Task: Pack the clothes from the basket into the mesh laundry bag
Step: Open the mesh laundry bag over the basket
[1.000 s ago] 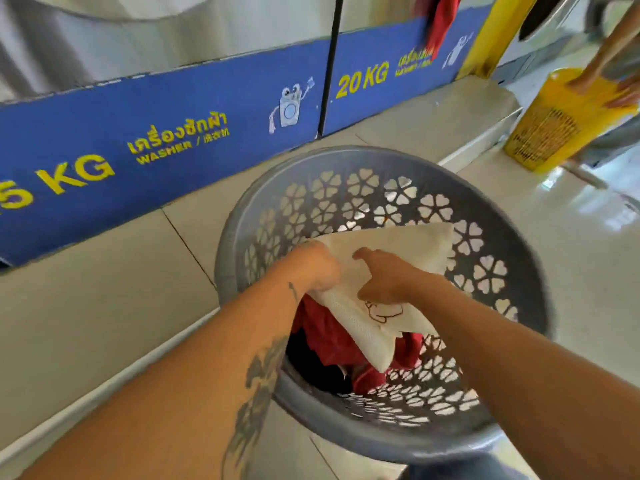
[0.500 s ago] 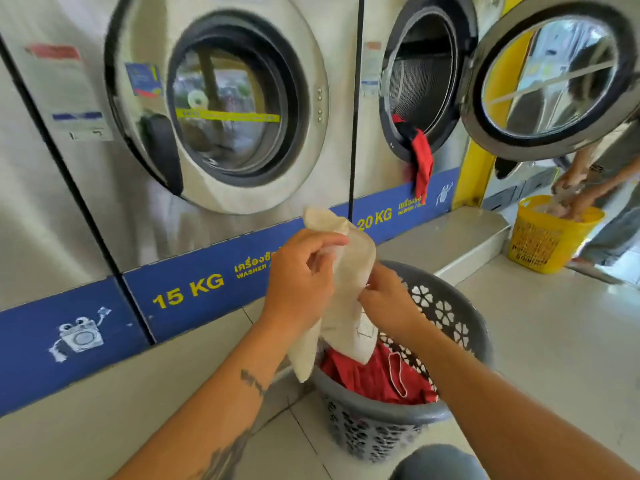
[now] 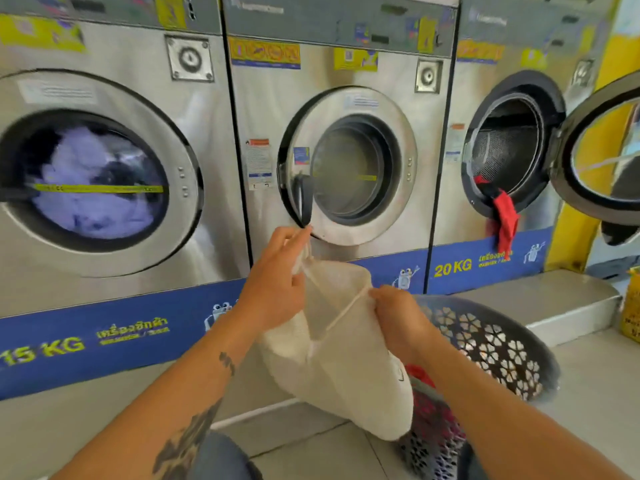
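We lose most of the basket [image 3: 495,344]: its near-left side sits behind the mesh laundry bag [image 3: 346,368] and the right forearm, so only a sliver of the red clothes [image 3: 420,374] shows. We can't tell how many pieces. The small mark on the bag's right side is too small to read. The left washer [image 3: 104,168] is motion-blurred and cut by the left edge; its stickers are unreadable. The open door [image 3: 602,161] at far right is cut by the right edge, as is the yellow basket [image 3: 631,306]. The right hand [image 3: 398,313] hides its fingertips behind the bag's rim.
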Tool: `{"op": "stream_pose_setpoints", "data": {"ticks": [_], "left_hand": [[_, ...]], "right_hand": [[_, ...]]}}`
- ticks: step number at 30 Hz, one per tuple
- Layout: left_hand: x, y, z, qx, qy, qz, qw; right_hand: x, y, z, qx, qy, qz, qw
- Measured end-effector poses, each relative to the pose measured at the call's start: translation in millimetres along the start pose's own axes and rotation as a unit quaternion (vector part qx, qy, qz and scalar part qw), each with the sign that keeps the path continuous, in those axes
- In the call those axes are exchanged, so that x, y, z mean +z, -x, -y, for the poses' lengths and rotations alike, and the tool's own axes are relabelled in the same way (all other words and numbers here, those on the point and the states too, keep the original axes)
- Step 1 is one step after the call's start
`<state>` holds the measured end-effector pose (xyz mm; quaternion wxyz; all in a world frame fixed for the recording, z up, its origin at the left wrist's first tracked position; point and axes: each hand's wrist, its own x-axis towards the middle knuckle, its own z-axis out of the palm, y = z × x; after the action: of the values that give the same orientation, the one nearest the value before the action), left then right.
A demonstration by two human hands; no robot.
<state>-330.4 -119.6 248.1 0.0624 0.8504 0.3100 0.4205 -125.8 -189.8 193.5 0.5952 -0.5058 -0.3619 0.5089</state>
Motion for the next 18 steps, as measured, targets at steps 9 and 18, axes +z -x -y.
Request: {"op": "stream_pose_setpoints", "data": {"ticks": [9,18], "left_hand": [[11.1,64.7,41.8,-0.069,-0.055,0.032,0.996],[107.8,77.1,87.7,-0.253,0.042,0.008,0.967]], "right_hand": [[19.2,16.0,-67.8,-0.061,0.493,-0.035,0.867],[-29.4,-4.9,-97.9,-0.166,0.568,-0.047,0.805]]}}
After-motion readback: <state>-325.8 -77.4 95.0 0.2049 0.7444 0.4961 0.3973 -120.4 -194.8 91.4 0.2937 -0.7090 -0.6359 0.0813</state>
